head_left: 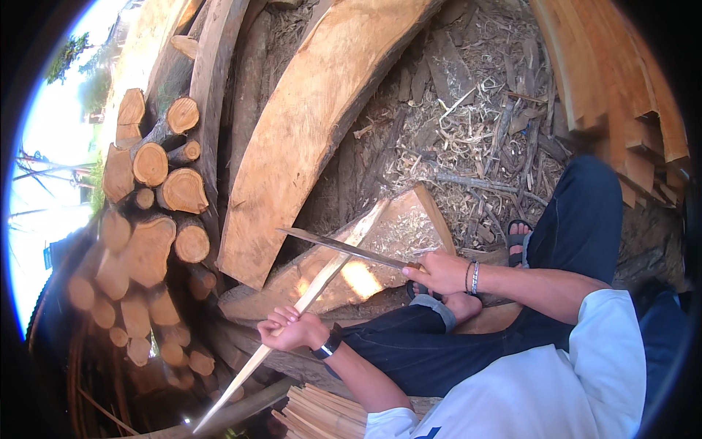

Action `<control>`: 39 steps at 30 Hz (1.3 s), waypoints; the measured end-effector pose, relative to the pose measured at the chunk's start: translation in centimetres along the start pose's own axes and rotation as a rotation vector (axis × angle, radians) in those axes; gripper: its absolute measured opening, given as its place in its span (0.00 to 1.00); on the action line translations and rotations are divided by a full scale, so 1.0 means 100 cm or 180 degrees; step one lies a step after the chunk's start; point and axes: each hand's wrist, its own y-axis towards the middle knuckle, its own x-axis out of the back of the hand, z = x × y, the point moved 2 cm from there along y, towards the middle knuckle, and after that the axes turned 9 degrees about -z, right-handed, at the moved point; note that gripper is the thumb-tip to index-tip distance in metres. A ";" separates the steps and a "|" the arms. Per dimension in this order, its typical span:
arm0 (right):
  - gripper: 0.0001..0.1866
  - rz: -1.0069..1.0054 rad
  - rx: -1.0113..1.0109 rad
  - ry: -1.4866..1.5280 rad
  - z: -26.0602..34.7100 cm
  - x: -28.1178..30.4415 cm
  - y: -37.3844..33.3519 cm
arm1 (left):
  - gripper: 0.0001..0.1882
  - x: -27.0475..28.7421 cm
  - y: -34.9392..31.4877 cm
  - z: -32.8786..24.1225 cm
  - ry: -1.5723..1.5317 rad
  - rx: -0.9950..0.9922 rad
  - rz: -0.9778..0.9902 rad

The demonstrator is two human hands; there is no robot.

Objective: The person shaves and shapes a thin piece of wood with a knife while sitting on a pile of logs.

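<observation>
Left fingers (279, 320) grip a long pale wooden stick (318, 287), seemingly shaved but unfinished, while right fingers (423, 276) clasp a long dark-metal knife (340, 246).

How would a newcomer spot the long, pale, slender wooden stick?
Start at the broad, shaving-strewn wooden slab near the centre. The long, pale stick slants over it, gripped in the left hand. Unlike the pale wooden strips stacked at the bottom, it is crossed by a dark metal blade.

No legible lettering or numbers
</observation>
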 end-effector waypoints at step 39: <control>0.32 0.0023 -0.0152 0.0344 0.007 0.024 -0.006 | 0.22 -0.011 -0.019 -0.012 -0.0083 0.0071 0.0233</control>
